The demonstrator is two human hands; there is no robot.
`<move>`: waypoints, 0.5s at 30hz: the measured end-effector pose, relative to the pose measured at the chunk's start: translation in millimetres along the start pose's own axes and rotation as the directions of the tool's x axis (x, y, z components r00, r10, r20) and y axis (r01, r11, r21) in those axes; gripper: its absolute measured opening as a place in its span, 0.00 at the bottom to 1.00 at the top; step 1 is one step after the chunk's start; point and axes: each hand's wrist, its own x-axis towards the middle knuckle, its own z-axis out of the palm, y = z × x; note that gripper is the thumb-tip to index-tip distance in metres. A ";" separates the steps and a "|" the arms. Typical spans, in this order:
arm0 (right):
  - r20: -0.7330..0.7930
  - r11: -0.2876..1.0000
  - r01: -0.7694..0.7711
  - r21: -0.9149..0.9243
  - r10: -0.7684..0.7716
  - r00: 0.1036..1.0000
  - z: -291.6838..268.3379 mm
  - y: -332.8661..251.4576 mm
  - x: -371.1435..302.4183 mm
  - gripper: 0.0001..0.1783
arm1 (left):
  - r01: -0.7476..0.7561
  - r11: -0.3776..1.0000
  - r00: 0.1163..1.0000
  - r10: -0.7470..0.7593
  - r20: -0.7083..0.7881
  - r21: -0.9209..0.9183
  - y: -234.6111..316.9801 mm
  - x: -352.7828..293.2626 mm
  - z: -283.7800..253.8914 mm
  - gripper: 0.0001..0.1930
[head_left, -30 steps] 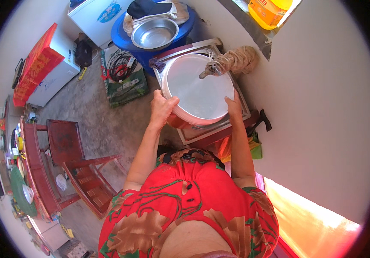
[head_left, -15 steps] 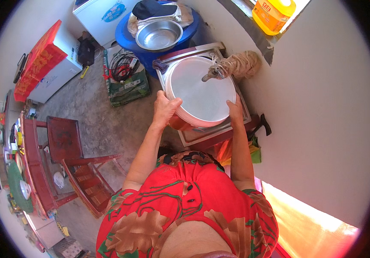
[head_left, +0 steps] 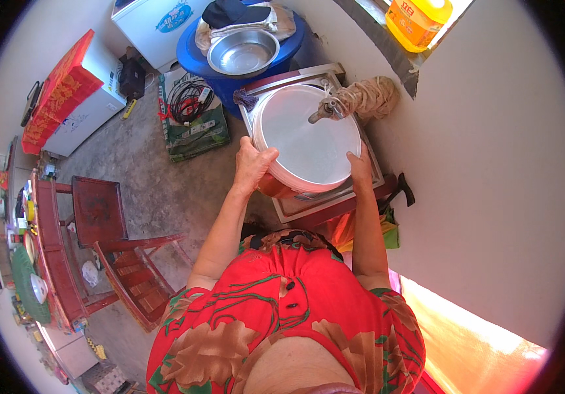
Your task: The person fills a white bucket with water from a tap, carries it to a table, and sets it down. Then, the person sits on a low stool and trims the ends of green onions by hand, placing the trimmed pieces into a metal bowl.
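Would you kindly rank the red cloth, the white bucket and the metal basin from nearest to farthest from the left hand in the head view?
1. White bucket: gripped by the left hand.
2. Metal basin: ahead, atop the blue tub.
3. Red cloth: far left, over the white appliance.

Left of the fingers (head_left: pixel 269 155) spread a grey, blotchy floor (head_left: pixel 158 164). Farther out that way stood a dark red table (head_left: pixel 47 223), with a slatted chair (head_left: pixel 139 276) near it. Ahead and left of the fingers were 2 appliances: a white chest (head_left: pixel 92 115) under a red cloth (head_left: pixel 62 98) and a blue-marked chest (head_left: pixel 143 36). Right of the fingers rose a pale wall (head_left: pixel 473 164); ahead and right, bright light filled a window (head_left: pixel 369 8) above a grey sill (head_left: pixel 395 58). Behind and right, a sheet (head_left: pixel 473 322) glowed yellow-orange.
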 end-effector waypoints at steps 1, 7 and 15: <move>-0.002 1.000 0.001 0.000 -0.001 1.000 -0.3 2.2 1.3 0.30 | -0.005 1.000 1.000 0.005 -0.002 0.002 -0.1 0.3 0.0 0.28; 0.007 0.999 0.030 -0.015 -0.030 1.000 -3.8 13.5 6.2 0.30 | -0.015 1.000 1.000 0.015 -0.005 0.003 2.4 -0.9 -0.1 0.28; -0.001 0.999 0.037 -0.030 -0.038 0.999 -2.7 8.8 3.5 0.30 | -0.008 1.000 0.999 0.007 0.031 0.014 4.7 -1.2 -1.3 0.26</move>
